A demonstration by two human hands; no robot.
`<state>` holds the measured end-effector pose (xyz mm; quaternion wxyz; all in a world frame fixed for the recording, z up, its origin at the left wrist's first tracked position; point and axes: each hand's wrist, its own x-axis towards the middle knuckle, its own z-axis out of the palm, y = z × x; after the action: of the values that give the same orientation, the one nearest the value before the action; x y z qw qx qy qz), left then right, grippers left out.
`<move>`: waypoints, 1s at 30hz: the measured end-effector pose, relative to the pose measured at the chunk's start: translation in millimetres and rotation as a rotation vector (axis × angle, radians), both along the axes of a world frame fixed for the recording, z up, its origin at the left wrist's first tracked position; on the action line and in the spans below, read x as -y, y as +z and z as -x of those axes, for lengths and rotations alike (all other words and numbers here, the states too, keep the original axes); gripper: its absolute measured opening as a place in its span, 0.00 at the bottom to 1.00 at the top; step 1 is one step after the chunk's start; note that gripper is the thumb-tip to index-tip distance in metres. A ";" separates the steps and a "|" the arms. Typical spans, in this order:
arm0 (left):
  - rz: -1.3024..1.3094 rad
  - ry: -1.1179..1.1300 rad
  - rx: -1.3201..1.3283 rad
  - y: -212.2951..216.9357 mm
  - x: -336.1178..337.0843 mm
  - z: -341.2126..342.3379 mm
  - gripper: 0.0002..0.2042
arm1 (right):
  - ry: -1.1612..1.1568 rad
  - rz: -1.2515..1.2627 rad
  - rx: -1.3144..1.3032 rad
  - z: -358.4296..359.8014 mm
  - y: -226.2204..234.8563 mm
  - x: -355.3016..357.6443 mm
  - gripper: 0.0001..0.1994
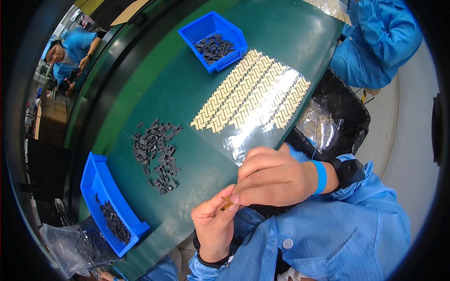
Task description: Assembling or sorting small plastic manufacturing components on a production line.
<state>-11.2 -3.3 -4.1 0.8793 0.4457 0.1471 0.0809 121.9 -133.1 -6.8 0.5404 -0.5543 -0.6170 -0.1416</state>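
At the near edge of the table my left hand point(213, 229) and my right hand point(276, 178) meet at the fingertips. Between them they pinch a small gold-brown piece point(227, 205), mostly covered by the fingers, so its exact kind cannot be made out. Just beyond my right hand lies a clear plastic sheet point(239, 145) with slanted rows of small cream-yellow pieces point(229, 100) on it. Left of the sheet is a loose heap of small black blocks point(154, 150). None of these blocks touches my hands.
A blue bin point(187, 33) with black blocks stands at the far side. Another blue bin point(91, 175) is at the left, beside a clear bag point(70, 243) of black pieces. A black-lined container point(349, 110) sits right of the table. Co-workers in blue point(379, 42) are nearby.
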 end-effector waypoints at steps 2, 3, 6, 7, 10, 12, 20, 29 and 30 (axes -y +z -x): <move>-0.057 0.018 -0.002 -2.3 1.4 1.1 0.14 | -0.010 0.009 -0.002 0.2 -2.7 0.7 0.10; -0.098 0.059 0.003 -5.1 2.3 2.3 0.13 | -0.018 0.017 0.000 0.3 -4.0 0.6 0.11; -0.162 0.177 0.030 -6.4 8.1 2.0 0.10 | -0.077 0.013 -0.160 8.2 -6.8 -1.4 0.15; -0.182 0.255 0.056 -5.8 9.1 1.1 0.08 | -0.077 0.012 -0.161 11.7 -6.9 -2.0 0.15; -0.080 0.222 0.046 -1.6 9.5 -2.2 0.08 | -0.013 -0.017 -0.507 17.8 -9.9 -3.1 0.16; 0.031 0.175 0.040 -2.1 8.8 -4.2 0.09 | 0.010 -0.011 -0.549 17.9 -10.5 -2.6 0.16; 0.116 0.081 0.005 -1.5 8.6 -5.3 0.13 | 0.046 0.049 -0.670 17.8 -10.8 -1.4 0.14; -0.198 0.246 0.106 -8.5 12.3 -0.6 0.12 | 0.121 -0.124 -1.028 29.1 -16.8 -4.9 0.07; -0.236 0.272 0.091 -7.1 14.1 -1.7 0.11 | 0.163 -0.061 -1.015 28.9 -17.4 -2.0 0.07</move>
<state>-9.5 -17.4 -11.1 0.8077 0.5176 0.1557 0.2357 93.0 -131.1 -24.3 0.7972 -0.4871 -0.3137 0.1699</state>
